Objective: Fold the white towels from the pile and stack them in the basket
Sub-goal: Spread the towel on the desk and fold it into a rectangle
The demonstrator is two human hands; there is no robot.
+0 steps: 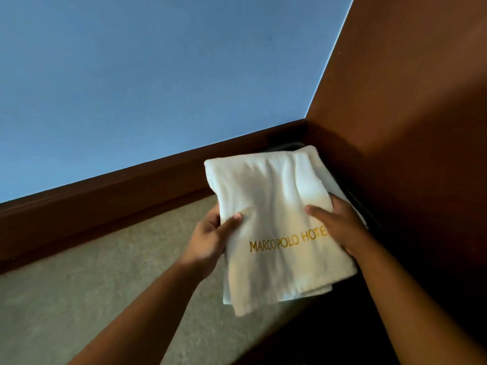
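A folded white towel [274, 206] with gold "MARCOPOLO HOTEL" lettering is held flat in the air, low in a room corner. My left hand [210, 238] grips its left edge, thumb on top and fingers underneath. My right hand [340, 222] grips its right edge the same way, thumb lying on the cloth. Beneath the towel's far and right sides a dark basket [366, 209] shows only as a thin black rim; most of it is hidden by the towel and by shadow. The towel pile is out of view.
A blue wall [158, 75] with a dark wooden skirting board [131, 188] runs along the left. A brown wooden panel [408, 101] closes the right side. Beige carpet [92, 299] covers the floor to the left of the towel.
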